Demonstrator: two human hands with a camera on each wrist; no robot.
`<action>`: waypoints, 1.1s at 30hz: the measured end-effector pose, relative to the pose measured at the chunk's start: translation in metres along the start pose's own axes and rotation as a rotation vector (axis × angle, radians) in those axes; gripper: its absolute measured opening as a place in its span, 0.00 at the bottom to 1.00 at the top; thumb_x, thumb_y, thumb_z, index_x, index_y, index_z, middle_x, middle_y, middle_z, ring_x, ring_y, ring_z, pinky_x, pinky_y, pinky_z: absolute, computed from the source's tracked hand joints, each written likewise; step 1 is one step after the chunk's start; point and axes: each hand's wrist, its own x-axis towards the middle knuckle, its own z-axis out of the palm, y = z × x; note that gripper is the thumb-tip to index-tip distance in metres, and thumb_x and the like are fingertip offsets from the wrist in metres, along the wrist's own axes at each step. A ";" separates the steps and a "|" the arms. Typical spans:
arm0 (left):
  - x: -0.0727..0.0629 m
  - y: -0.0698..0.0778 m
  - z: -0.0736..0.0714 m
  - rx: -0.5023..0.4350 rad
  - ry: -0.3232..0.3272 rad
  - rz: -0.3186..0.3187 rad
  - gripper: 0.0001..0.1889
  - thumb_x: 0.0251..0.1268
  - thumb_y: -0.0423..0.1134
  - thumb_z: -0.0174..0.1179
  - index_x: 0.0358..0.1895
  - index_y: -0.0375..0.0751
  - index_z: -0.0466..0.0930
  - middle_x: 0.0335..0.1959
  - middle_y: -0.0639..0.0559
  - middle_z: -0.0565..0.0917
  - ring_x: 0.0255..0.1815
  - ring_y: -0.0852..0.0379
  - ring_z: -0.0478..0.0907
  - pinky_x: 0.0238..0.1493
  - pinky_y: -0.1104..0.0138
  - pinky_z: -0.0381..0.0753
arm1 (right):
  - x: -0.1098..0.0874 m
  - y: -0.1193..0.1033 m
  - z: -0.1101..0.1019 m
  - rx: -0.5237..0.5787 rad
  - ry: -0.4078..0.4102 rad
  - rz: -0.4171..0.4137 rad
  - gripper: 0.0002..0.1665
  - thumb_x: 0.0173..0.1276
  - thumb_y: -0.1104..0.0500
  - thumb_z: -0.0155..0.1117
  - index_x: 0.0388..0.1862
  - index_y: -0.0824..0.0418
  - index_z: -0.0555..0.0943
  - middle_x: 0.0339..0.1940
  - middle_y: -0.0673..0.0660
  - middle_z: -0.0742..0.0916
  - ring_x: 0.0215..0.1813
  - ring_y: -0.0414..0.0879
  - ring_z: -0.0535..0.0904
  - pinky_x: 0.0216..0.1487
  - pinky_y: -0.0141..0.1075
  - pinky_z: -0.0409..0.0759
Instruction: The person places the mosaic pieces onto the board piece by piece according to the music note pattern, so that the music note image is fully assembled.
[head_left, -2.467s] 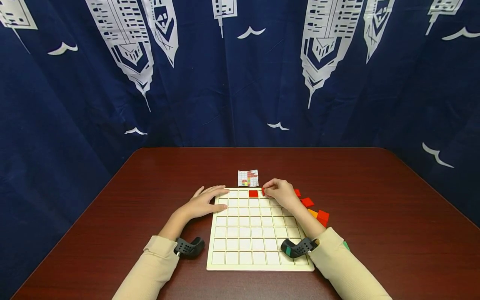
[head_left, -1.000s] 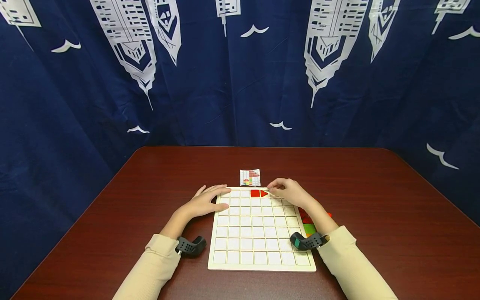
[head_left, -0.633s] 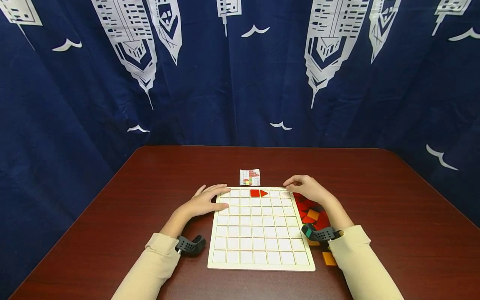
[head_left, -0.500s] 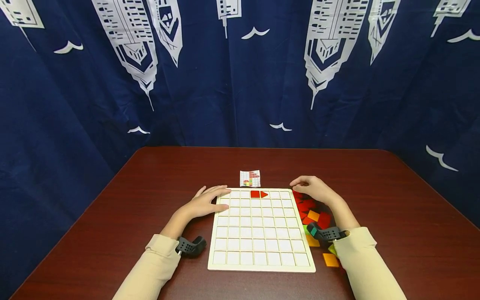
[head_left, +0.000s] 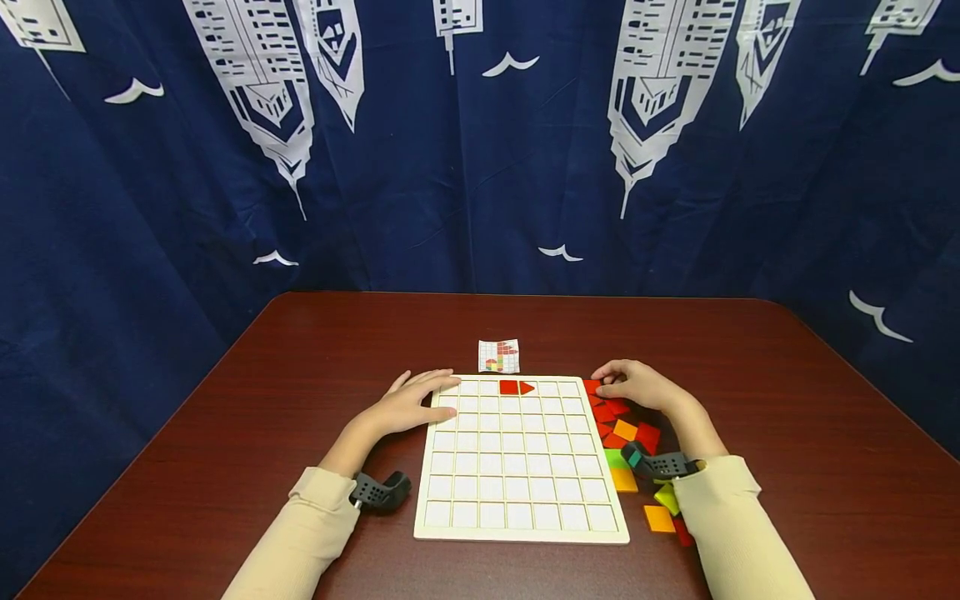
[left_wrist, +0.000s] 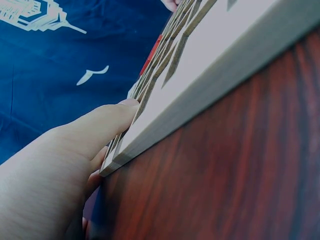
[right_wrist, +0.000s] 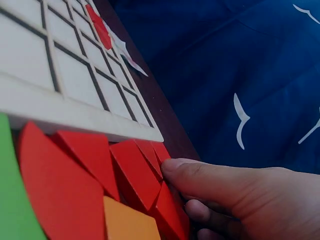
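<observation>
Where the right hand [head_left: 637, 386] bends over the far end of a pile of flat red tiles [right_wrist: 60, 185], its thumb touches a tile beside the board's far right corner; the forefinger's tip is hidden, so I cannot tell whether anything is pinched. Overlapping one another, the tiles show straight and curved edges, and an orange tile [right_wrist: 130, 222] and a green tile [right_wrist: 15, 190], both cut off in the right wrist view, lie against them. Nearer the person, the right black perforated wristband [head_left: 660, 465] covers part of the spread, and the sleeve half hides another red tile [head_left: 683, 531]. The pile borders a pale, wooden-looking grid board [head_left: 521, 460] with raised ribs; in neighbouring cells of its far row sit a red square tile [head_left: 509, 387] and a red triangular tile [head_left: 527, 388] pointing right. At the opposite edge the left hand [head_left: 408, 406] rests with fingers extended and thumb apart, masking the corner; its thumb hides most of the other fingers in the left wrist view. Beyond the board lies a small creased card [head_left: 498, 357] with a coloured grid, its details too small to read. Beneath everything is a streaky red-brown table [head_left: 337, 333], backed by a navy cloth [head_left: 450, 208] whose white buildings are cropped at the top.
</observation>
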 end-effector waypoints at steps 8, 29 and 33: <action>0.000 0.002 -0.001 0.005 0.000 0.008 0.32 0.61 0.56 0.54 0.67 0.52 0.61 0.72 0.51 0.56 0.73 0.51 0.49 0.70 0.45 0.31 | 0.001 0.003 0.001 0.002 0.009 -0.051 0.15 0.61 0.62 0.62 0.42 0.71 0.74 0.34 0.57 0.77 0.36 0.45 0.69 0.36 0.30 0.70; -0.002 0.002 0.000 -0.010 0.002 -0.010 0.31 0.60 0.56 0.54 0.67 0.53 0.62 0.72 0.54 0.56 0.74 0.52 0.47 0.70 0.47 0.28 | 0.001 -0.004 -0.001 0.085 0.005 -0.053 0.13 0.60 0.65 0.61 0.37 0.70 0.68 0.28 0.54 0.75 0.30 0.41 0.69 0.33 0.28 0.68; -0.002 0.002 -0.001 -0.008 0.001 -0.009 0.31 0.60 0.56 0.54 0.67 0.52 0.62 0.72 0.54 0.56 0.74 0.52 0.47 0.71 0.47 0.28 | 0.001 -0.011 -0.003 0.051 0.026 -0.042 0.12 0.61 0.65 0.60 0.38 0.70 0.68 0.30 0.55 0.76 0.32 0.44 0.69 0.35 0.31 0.70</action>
